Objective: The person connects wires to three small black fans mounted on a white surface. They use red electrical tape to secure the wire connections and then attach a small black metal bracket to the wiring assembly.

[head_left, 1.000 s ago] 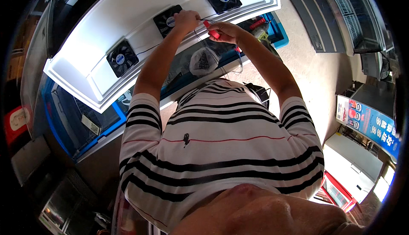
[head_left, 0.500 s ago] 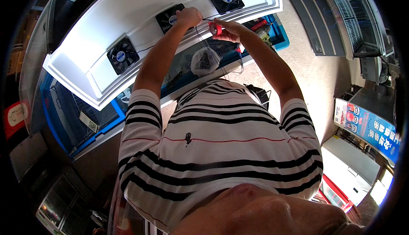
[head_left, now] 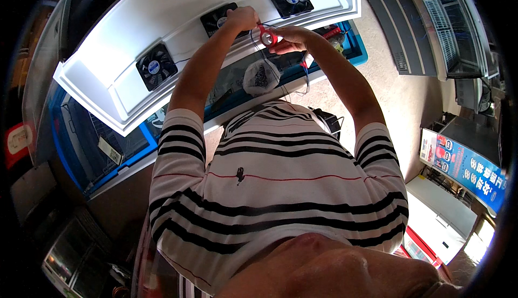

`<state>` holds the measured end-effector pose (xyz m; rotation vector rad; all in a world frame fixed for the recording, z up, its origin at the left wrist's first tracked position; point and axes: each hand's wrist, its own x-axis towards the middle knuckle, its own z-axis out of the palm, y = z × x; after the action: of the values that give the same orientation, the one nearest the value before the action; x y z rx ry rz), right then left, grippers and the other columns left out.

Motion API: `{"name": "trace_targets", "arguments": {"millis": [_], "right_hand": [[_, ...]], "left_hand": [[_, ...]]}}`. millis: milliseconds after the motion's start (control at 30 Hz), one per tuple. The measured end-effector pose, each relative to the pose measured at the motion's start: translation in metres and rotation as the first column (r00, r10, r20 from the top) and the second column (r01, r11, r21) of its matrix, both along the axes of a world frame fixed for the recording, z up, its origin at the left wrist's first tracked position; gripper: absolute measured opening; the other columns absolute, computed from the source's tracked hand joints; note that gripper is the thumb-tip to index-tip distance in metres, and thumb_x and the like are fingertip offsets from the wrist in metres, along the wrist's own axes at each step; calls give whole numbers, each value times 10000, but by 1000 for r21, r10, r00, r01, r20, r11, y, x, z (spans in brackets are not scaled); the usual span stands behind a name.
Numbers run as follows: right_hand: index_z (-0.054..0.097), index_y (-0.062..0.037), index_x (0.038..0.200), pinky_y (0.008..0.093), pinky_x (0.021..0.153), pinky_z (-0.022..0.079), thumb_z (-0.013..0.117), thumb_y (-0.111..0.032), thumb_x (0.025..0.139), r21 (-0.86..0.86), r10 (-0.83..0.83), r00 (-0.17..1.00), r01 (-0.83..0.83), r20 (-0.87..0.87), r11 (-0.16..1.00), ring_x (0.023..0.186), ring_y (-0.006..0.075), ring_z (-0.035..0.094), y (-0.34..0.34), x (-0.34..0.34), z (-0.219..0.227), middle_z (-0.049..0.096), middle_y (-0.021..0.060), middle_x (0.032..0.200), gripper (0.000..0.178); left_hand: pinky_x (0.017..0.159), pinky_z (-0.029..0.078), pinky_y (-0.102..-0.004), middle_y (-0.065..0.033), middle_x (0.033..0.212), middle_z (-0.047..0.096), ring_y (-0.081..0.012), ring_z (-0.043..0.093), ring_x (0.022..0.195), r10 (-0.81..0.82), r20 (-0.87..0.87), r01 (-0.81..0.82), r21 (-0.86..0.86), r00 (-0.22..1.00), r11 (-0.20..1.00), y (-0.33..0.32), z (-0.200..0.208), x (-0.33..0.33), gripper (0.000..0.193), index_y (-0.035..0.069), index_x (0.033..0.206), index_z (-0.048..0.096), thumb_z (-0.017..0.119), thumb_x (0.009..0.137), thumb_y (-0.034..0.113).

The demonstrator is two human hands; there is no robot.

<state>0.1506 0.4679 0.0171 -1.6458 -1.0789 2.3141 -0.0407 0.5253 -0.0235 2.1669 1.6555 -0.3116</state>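
A white moulded panel (head_left: 121,74) carries three black fans, one at the left (head_left: 156,67), one in the middle (head_left: 211,19) and one at the right (head_left: 290,0). My left hand (head_left: 244,18) is closed in a pinch on thin dark wires, beside the middle fan and partly covering it. My right hand (head_left: 292,40) holds a roll of red tape (head_left: 268,37), its hole facing up. A short strip of red tape runs from the roll to the wires at my left fingertips. Several wires (head_left: 255,44) hang down over the panel's near edge.
Under the panel is a blue-framed glass-topped case (head_left: 145,141). A clear bag of small dark pieces (head_left: 261,76) lies on it near my body. Red and green tools (head_left: 334,34) sit in its right end. A grey ribbed panel (head_left: 396,28) stands at the right.
The red tape roll has turned so its hole shows, and tape now stretches toward my left fingers. Both hands stay almost in place.
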Motion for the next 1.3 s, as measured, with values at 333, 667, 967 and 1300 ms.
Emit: {"name": "trace_targets", "arguments": {"millis": [333,667,967,1300], "right_hand": [[504,-14,1174,267,659,593,477,-476,926,88,158,964,-179,212,980,810,193,689,11,-1,3,657,167,976,525],[521,-30,1213,278,631,594,447,-419,959,126,206,927,-255,312,959,782,178,689,24,-16,6,661,157,966,470],[577,-12,1088,328,675,590,471,-416,951,141,219,930,-269,294,953,781,203,689,30,-15,-3,671,156,926,439],[561,0,1076,323,663,594,502,-401,941,157,239,915,-301,324,940,759,213,687,31,-20,-3,663,166,915,428]], "left_hand": [[891,362,-560,1,1130,638,-254,585,1078,-16,103,14,19,995,1000,-1,-1,-4,307,280,1043,688,727,743,331],[877,402,-581,-26,1132,636,-268,585,1064,-100,86,104,-44,991,994,8,-1,-5,399,243,1091,677,719,713,364],[881,375,-622,-18,1189,611,-298,551,1118,-168,-17,163,-162,986,973,24,-1,5,405,259,1126,652,726,738,346],[885,402,-592,-40,1265,571,-332,519,1146,-420,-80,357,-399,904,845,70,-45,18,434,334,1223,579,676,801,318]]}}
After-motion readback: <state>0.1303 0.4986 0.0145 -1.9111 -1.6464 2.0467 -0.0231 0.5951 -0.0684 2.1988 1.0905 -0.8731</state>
